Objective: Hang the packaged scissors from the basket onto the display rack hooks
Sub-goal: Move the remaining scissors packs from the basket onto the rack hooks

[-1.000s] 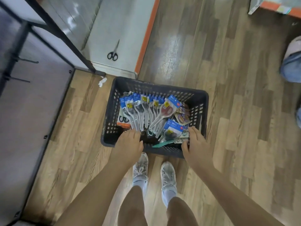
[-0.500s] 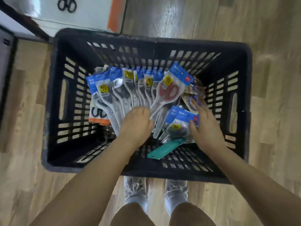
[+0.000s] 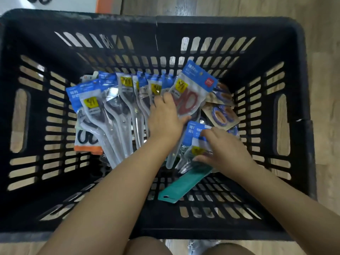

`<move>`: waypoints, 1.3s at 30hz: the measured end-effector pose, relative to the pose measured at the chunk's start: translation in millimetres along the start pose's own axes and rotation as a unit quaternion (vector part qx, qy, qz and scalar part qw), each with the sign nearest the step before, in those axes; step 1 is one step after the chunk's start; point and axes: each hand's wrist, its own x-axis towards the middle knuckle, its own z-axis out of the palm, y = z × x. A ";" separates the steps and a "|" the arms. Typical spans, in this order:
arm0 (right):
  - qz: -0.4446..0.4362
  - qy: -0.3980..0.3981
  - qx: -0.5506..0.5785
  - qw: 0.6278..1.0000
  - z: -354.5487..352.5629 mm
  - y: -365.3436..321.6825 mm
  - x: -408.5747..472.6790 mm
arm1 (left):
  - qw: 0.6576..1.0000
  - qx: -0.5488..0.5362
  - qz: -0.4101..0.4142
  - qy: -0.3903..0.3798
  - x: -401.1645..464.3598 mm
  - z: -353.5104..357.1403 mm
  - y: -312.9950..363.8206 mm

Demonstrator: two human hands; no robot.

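Observation:
A black slotted basket fills the view. Inside it lies a fanned row of packaged scissors in clear packs with blue tops. My left hand rests at the right end of the row. Its fingers and thumb close around a pack of red-handled scissors. My right hand pinches another blue-topped scissors pack lying lower right. The display rack is out of view.
A teal sleeve lies on the basket floor under my right hand. Brown cards with purple-handled scissors sit at right. An orange-edged card is at left. Wooden floor surrounds the basket. A white board lies beyond it.
My head has come down close over the basket. Both hands moved from the near rim into the basket and onto the scissors packs.

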 end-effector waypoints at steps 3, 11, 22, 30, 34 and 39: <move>0.011 -0.027 -0.005 1.000 6.3 0.4 -1.3 | 0.999 -0.034 -0.022 -0.004 -3.1 -3.5 -1.6; 0.051 0.021 0.028 0.998 8.4 -3.7 -2.5 | 0.978 -0.180 -0.107 -0.016 -10.4 -34.8 -30.9; 0.232 0.061 0.184 0.953 7.2 -10.8 -8.6 | 0.931 -0.308 -0.188 -0.046 -15.2 -36.7 -48.8; 0.227 0.134 0.336 0.904 -4.4 -12.3 -17.6 | 0.917 -0.353 -0.184 -0.037 -22.0 -33.6 -46.9; 0.196 0.184 0.374 0.887 -30.5 -21.0 -0.1 | 0.910 -0.367 -0.189 -0.040 -20.8 -34.1 -49.1; 0.242 0.180 0.536 0.788 -57.3 -18.5 47.0 | 0.886 -0.400 -0.232 -0.037 -10.5 -37.2 -55.3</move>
